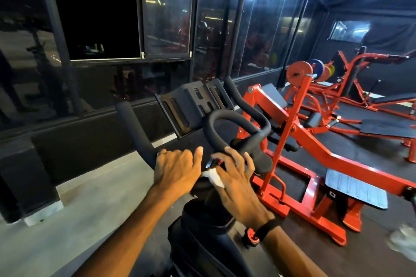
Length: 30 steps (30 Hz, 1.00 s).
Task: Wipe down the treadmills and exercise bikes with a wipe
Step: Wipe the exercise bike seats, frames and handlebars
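Head view: two bare hands at the handlebar of an exercise bike (216, 227), white wipe between them.

Left hand (177, 170) laid over the left arm of the black handlebar (227, 128), grip curled loosely round the bar, thumb pointing up. Right hand (236, 175) spread flat over the bar's centre, fingers splayed; wipe (213, 176) pressed under the palm against the bike, grip not closed round it, one white corner showing just beside the left thumb. Black band (266, 229) on the right wrist. Black slotted tray (193, 105) mounted beyond the handlebar, tilted. Orange-red weight machine (299, 141) near, to the right, on dark floor; glass wall (168, 18) behind, reflecting ceiling lights.
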{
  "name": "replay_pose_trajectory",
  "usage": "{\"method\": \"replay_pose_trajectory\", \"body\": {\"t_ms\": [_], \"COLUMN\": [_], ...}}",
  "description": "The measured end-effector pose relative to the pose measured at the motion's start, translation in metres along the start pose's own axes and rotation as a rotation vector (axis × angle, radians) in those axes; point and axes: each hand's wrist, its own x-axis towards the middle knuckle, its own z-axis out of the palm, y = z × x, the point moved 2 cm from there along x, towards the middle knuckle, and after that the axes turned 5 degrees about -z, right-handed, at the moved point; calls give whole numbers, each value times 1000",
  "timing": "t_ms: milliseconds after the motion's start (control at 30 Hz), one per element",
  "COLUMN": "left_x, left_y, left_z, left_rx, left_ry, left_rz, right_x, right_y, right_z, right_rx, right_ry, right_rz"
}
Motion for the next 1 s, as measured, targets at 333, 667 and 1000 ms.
{"method": "replay_pose_trajectory", "body": {"t_ms": [333, 667, 1000], "left_x": [10, 4, -3], "left_y": [22, 19, 14], "left_z": [7, 3, -5], "left_rx": [-30, -163, -220], "left_ry": [-62, -35, 72], "left_rz": [-97, -110, -71], "right_x": [16, 25, 34], "right_y": [33, -15, -12], "right_z": [-6, 12, -4], "right_rx": [-86, 21, 277], "right_ry": [34, -63, 196], "right_rz": [141, -37, 67]}}
